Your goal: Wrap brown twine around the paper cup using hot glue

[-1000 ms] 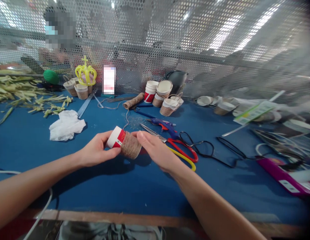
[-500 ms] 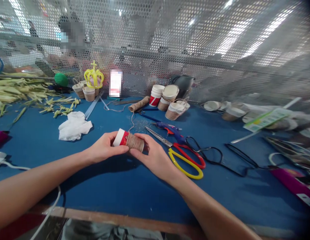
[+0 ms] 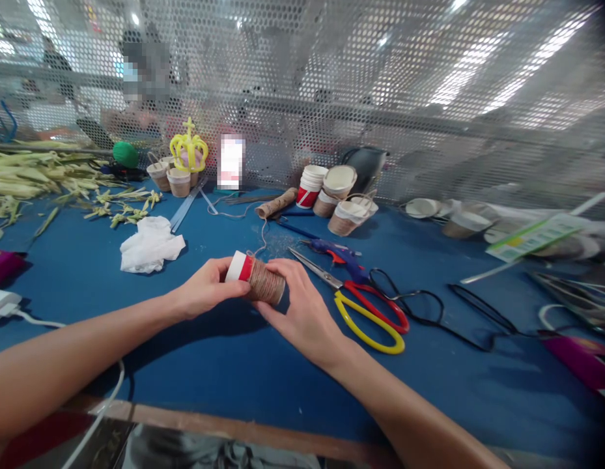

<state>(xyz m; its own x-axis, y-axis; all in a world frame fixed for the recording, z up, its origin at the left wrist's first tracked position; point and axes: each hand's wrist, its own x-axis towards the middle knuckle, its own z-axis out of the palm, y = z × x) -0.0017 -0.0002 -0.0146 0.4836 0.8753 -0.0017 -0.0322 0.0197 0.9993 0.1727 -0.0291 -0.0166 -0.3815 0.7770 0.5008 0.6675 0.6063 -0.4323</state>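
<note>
With the left grip (image 3: pixel 199 288) grasping the white end of the cup (image 3: pixel 236 266) and the right grip (image 3: pixel 309 316) around its twine (image 3: pixel 266 284), above the worktop (image 3: pixel 209 378), light, even pressure should keep the coils snug without denting it.

Bright overhead glare — soft shadows beneath — with blurred, stretched right edge.

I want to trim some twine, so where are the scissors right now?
In the head view, the scissors lie on the blue tabletop, just beyond the right hand, beside the glue gun.
</note>
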